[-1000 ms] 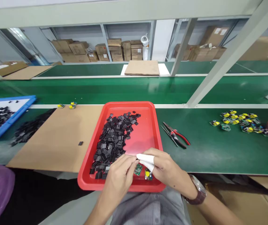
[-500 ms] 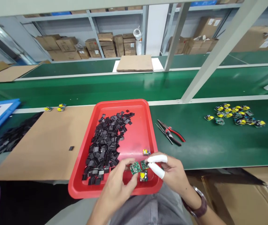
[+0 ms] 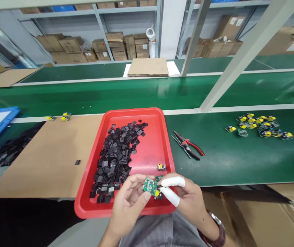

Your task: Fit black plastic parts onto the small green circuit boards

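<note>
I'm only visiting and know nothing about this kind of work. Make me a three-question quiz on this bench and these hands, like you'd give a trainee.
1. Multiple choice: What does the person's left hand hold?
a) a screwdriver
b) a green circuit board
c) a roll of tape

2. True or false: The pliers lie outside the red tray.

3. Short answer: Which of the person's hands wears white finger covers?

Key:
1. b
2. True; they lie on the green tabletop, to the right of the tray.
3. The right hand.
</note>
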Demonstrator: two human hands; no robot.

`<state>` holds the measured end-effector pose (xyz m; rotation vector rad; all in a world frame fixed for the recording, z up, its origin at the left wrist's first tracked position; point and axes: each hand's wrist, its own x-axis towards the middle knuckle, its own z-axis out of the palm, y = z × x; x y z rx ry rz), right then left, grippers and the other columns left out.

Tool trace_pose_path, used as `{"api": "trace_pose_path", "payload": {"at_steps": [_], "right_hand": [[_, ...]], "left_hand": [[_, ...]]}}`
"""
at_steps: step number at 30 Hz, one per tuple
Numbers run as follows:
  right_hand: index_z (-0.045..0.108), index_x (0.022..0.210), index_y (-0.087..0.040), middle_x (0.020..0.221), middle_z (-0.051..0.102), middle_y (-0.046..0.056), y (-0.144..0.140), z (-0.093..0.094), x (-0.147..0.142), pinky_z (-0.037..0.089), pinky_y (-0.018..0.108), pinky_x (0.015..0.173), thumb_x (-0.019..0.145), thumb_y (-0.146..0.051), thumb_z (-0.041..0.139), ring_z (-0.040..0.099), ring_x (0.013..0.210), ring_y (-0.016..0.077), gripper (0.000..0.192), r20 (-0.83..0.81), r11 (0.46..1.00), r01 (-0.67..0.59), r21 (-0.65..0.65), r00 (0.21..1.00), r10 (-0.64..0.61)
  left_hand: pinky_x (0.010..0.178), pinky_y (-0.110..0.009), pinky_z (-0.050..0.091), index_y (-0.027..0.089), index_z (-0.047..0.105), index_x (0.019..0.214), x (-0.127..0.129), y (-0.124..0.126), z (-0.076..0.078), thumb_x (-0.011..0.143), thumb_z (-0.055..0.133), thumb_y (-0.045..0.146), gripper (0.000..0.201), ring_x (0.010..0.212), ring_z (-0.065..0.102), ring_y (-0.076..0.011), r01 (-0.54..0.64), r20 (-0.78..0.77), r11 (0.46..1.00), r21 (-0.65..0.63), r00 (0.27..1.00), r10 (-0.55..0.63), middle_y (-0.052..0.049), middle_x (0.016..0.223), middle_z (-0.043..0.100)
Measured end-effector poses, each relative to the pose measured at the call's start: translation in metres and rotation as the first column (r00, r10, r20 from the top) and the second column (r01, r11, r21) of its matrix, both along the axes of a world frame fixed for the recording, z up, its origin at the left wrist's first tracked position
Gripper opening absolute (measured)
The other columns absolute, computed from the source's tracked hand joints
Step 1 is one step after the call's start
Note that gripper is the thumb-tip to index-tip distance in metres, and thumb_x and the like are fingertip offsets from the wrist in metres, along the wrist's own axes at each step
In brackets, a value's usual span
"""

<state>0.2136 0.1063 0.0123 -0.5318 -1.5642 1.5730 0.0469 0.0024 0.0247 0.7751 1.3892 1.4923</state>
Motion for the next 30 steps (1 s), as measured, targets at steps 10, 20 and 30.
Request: {"api": "trace_pose_path", "payload": {"at_steps": [10, 20, 30], "right_hand": [[0.075, 0.109, -0.028, 0.097, 0.073, 0.003, -0.002, 0.007, -0.006, 0.058, 0.032, 0.078, 0.09, 0.0, 0.067, 0.071, 0.088, 0.0175, 0.034, -0.002, 0.983, 0.021, 0.182, 1.0, -0.021], [0.072, 0.122, -0.029, 0.096, 0.071, 0.004, -0.001, 0.02, 0.0, 0.058, 0.035, 0.078, 0.091, 0.001, 0.063, 0.068, 0.087, 0.0183, 0.044, 0.105, 0.931, -0.078, 0.358, 0.994, 0.042], [0.073, 0.117, -0.028, 0.096, 0.071, 0.004, -0.006, 0.033, 0.006, 0.054, 0.031, 0.075, 0.095, -0.005, 0.061, 0.065, 0.083, 0.017, 0.034, 0.293, 0.933, -0.145, 0.329, 0.955, 0.045]], "left_hand": [[0.092, -0.036, 0.062, 0.026, 0.069, 0.133, -0.001, -0.004, -0.008, 0.098, 0.066, 0.03, 0.036, 0.107, 0.074, -0.0255, 0.112, 0.116, 0.993, 0.034, 0.987, -0.115, -0.012, 0.134, 0.071], [0.083, -0.03, 0.065, 0.029, 0.072, 0.13, 0.003, -0.003, -0.005, 0.092, 0.074, 0.021, 0.039, 0.099, 0.074, -0.0209, 0.11, 0.183, 0.993, 0.044, 0.976, -0.116, -0.009, 0.119, 0.076], [0.076, -0.024, 0.063, 0.036, 0.078, 0.12, 0.004, -0.008, -0.016, 0.081, 0.084, 0.02, 0.043, 0.082, 0.072, -0.0144, 0.066, 0.015, 0.998, 0.016, 0.998, -0.066, -0.005, 0.119, 0.074]]}}
